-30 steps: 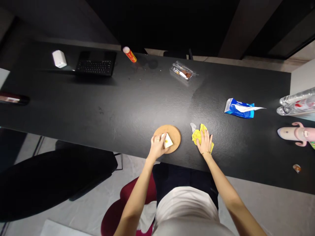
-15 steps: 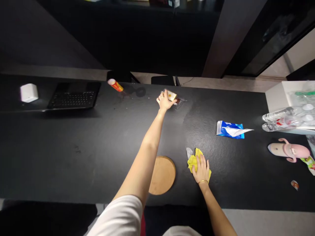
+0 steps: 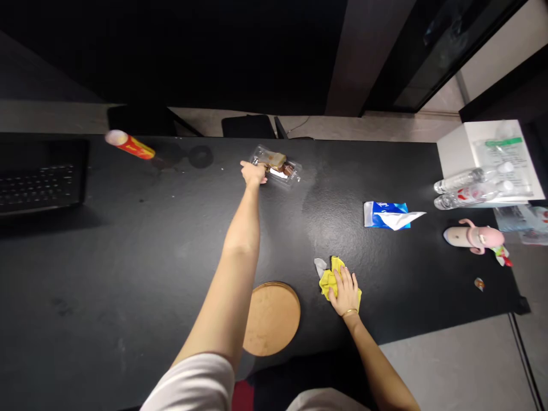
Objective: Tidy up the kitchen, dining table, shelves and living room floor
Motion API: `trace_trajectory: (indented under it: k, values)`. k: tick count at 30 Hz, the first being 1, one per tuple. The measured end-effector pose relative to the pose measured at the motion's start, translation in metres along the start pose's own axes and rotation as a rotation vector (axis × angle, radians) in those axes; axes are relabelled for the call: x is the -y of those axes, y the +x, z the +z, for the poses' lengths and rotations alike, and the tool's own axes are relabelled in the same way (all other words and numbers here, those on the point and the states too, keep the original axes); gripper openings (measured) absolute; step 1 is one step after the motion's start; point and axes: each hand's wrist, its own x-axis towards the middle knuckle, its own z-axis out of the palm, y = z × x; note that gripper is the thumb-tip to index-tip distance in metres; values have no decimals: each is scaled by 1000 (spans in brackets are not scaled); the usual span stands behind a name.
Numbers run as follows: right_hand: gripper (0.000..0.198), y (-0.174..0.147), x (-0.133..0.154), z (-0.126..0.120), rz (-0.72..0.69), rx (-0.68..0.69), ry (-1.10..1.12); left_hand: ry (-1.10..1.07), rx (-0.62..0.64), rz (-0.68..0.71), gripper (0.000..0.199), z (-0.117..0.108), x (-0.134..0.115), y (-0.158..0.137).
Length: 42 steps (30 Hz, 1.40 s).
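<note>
From the head camera, I have a flat, square, pale-and-brown packet (image 3: 273, 158) lying in a clear plastic tray (image 3: 294, 179) at the far side of the black tabletop (image 3: 162, 262). Brown pieces and a white patch show beside it in the tray. Near me, a crumpled bright-yellow cloth (image 3: 327, 280) lies on the tabletop, a grey scrap at its far-left corner.

Around these I see a round tan board (image 3: 274, 321), partly covered by my left forearm, and a blue soft tissue pack (image 3: 386, 209) with 1 white tissue out. Farther left are a red-and-yellow tube (image 3: 136, 148) and a black keyboard (image 3: 38, 186); at the right are 2 clear plastic bottles (image 3: 468, 195) and a pink-and-cream bottle-shaped object (image 3: 474, 236). The stretch between packet and cloth shows nothing in the way.

My left hand (image 3: 254, 173) is at the tray's left edge, the packet just right of it; 1 finger points left, but I can't tell whether the others grip anything. My right hand (image 3: 346, 293) lies flat on the cloth, fingers apart.
</note>
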Motion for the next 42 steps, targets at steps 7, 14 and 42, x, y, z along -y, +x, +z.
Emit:
trace_trajectory:
  k: [7, 14, 42]
  values:
    - [58, -1, 2, -12, 40, 60, 68, -2, -3, 119, 52, -29, 8, -78]
    - [51, -9, -14, -45, 127, 38, 588, 160, 133, 312, 49, -57, 11, -245]
    - [71, -301, -706, -272, 734, -411, 2013, 265, 1115, 867, 65, 528, -166, -934]
